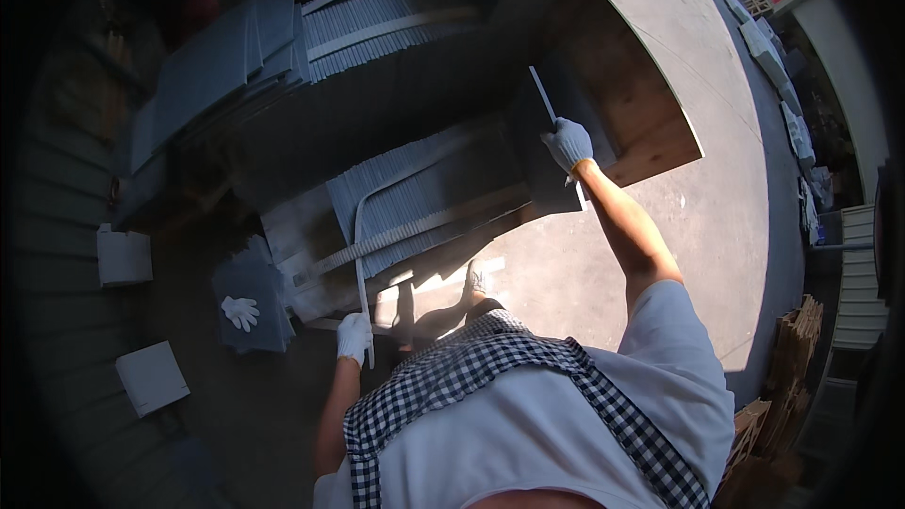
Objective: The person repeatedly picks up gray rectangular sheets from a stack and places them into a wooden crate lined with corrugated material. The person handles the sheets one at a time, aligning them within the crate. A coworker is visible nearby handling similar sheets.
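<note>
My left hand (354, 336), in a white work glove, is closed on a pale flat strap (359, 269). The strap curves up over a row of thin grey slabs (405, 190) standing on edge, and its loose end hangs below the hand. Out to the right, my gloved right hand (569, 143) grips the pale edge of a dark flat panel (544, 158). That panel stands upright at the end of the slab row, beside a brown wooden board (646, 108). A second pale strap (415, 231) lies across the front of the slabs.
Behind stands another strapped slab row (386, 24), with loose grey sheets (212, 52) leaning at its left. A spare white glove (240, 313) lies on a dark stack (253, 273). White boxes (124, 256) stand at the left. Broken brown boards (797, 353) lie at the right.
</note>
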A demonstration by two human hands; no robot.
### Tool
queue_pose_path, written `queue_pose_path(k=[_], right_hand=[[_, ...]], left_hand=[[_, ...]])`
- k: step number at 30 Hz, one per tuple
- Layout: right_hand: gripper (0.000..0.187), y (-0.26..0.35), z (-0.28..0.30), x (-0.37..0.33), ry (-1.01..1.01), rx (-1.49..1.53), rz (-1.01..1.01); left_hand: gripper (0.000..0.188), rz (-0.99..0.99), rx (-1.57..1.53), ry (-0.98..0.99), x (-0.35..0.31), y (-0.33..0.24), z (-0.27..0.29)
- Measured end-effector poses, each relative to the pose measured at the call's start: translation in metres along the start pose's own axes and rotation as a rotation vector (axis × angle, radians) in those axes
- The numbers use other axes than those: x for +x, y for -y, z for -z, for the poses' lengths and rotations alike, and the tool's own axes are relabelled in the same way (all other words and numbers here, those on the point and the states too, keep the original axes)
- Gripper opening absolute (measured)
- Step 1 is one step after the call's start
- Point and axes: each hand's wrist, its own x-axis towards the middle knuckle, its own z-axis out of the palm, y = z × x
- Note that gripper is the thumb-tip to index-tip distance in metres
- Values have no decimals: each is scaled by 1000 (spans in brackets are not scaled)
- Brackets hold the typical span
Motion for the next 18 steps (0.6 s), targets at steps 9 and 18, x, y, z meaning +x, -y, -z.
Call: queue_pose_path(k=[9,18], right_hand=[[24,-21,-12,80,153,5,-18],[30,-39,15,73,103,-13,-81]], left_hand=[[25,-198,-62,118,-11,-123,-188],[63,-352,274,451,-26,-288,-362]])
